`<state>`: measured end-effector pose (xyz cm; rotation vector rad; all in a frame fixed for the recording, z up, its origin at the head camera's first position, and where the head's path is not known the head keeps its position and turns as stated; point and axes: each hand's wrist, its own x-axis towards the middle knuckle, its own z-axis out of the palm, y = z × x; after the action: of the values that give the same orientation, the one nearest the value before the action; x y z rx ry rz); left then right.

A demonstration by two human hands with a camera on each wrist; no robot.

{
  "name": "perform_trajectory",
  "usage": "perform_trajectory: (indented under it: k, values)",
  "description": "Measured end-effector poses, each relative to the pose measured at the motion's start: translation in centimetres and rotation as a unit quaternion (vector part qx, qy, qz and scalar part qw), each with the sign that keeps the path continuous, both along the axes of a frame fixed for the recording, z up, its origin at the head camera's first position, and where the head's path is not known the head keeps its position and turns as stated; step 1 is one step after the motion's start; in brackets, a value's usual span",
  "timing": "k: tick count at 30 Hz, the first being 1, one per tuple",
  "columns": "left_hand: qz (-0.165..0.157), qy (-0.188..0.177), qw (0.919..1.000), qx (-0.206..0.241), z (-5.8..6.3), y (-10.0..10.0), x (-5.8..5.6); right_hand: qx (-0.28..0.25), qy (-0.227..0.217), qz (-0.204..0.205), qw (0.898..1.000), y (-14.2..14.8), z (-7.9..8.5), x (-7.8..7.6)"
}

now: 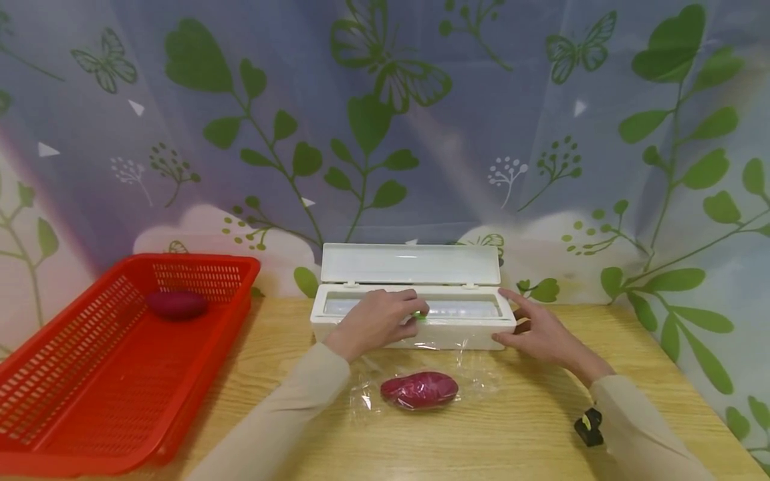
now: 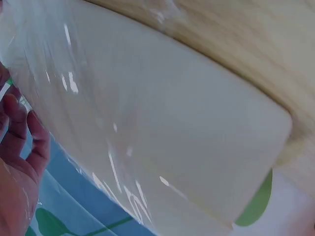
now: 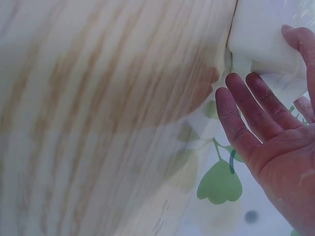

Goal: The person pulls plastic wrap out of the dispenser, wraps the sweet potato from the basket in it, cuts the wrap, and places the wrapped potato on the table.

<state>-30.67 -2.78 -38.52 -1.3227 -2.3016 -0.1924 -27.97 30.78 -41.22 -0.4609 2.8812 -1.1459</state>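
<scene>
A white cling film dispenser stands on the table, its long lid raised, with a clear film roll visible through its top window. My left hand reaches over the front edge, thumb and fingers pinching a small green slider. At the right end, my right hand holds the dispenser between thumb and index finger; its other fingers stretch out beside it. Clear film hangs down the dispenser's front in the left wrist view. In front lies a purple sweet potato under film.
A red plastic basket stands at the left, with another purple sweet potato at its far end. Behind the wooden table hangs a leaf-and-butterfly printed cloth. A black wrist device sits by the right sleeve.
</scene>
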Motion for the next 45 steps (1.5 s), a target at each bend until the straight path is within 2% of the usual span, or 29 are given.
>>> perform_trajectory:
  k: [5, 10, 17, 25, 31, 38, 45]
  values:
    - [0.012, 0.029, 0.9995, -0.007, 0.0, -0.4, 0.0, -0.001, -0.002, -0.002, 1.000, 0.1, 0.0, 0.1]
    - [0.010, 0.054, 0.9985, 0.004, -0.2, -0.7, -0.1, -0.003, 0.001, 0.001, 1.000, 0.2, -0.1, 0.1]
    - [0.035, 0.040, 0.9986, -0.002, -0.3, -1.6, 0.0, -0.002, 0.003, 0.001, 1.000, 0.0, -0.3, -0.1]
    - [0.067, 0.009, 0.9977, -0.001, -0.4, -4.7, 0.5, -0.006, -0.001, 0.003, 1.000, -0.3, 0.0, 0.2]
    - [0.061, 0.011, 0.9980, 0.008, -0.7, -6.5, 0.8, -0.007, 0.000, 0.002, 1.000, -0.3, -0.1, 0.3]
    - [0.055, 0.036, 0.9974, 0.028, -1.1, -7.1, 0.9, -0.009, -0.001, -0.002, 1.000, -0.1, -0.2, 0.2]
    - [0.049, 0.030, 0.9979, 0.030, -1.0, -7.5, 0.9, -0.009, -0.001, 0.001, 1.000, 0.0, -0.3, 0.1]
